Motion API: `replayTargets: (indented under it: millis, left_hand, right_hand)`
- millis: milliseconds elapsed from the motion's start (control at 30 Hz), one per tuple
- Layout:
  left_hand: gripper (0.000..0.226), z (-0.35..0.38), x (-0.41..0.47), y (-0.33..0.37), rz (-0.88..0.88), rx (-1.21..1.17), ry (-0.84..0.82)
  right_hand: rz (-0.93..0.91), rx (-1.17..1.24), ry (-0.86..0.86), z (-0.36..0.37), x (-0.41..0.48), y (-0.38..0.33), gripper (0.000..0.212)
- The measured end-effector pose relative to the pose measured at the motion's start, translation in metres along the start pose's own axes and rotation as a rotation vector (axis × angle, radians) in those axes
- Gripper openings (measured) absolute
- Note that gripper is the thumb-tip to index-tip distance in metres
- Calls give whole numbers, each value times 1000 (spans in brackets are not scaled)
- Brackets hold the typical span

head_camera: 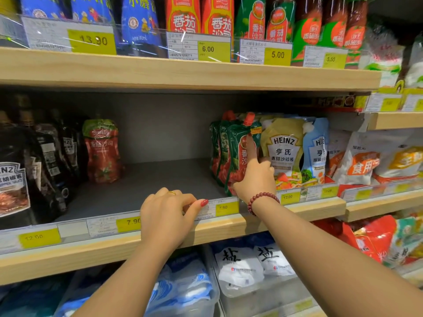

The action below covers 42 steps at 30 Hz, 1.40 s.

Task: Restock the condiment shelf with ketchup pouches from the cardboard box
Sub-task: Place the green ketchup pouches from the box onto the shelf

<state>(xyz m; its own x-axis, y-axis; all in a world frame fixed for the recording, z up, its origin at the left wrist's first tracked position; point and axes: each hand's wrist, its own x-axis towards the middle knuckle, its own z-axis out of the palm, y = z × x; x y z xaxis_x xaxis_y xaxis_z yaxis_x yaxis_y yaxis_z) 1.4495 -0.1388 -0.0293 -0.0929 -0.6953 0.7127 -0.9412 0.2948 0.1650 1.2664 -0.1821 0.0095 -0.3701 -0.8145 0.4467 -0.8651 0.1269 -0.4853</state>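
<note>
Pouch (235, 143) at 3 o'clock, right hand (256, 179) index straight against it, left hand (164, 213) gripping shelf edge (229, 227), 6 o'clock

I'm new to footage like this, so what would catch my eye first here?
Most striking: the right hand, wearing a red bracelet, lays its forefinger on green ketchup pouches right of centre on the grey shelf. The left hand holds the price strip at the shelf's front edge. A lone red pouch stands far to their left.
</note>
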Motion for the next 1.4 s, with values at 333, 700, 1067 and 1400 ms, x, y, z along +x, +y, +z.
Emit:
replayTargets:
  millis: [333, 700, 1067, 1400]
  left_hand:
    - [29, -18, 6, 4, -80, -140, -217]
    - [13, -25, -105, 61, 18, -730, -248]
    - [33, 66, -283, 57, -189, -605, -999]
    - [77, 93, -327, 65, -603, -931, -1380]
  right_hand:
    - [-176, 269, 7, -31, -28, 26, 77]
    - [-226, 360, -136, -4, -192, 149, 69]
    - [-79, 135, -582, 23, -286, 225, 92]
    - [-14, 223, -603, 31, -287, 231, 93]
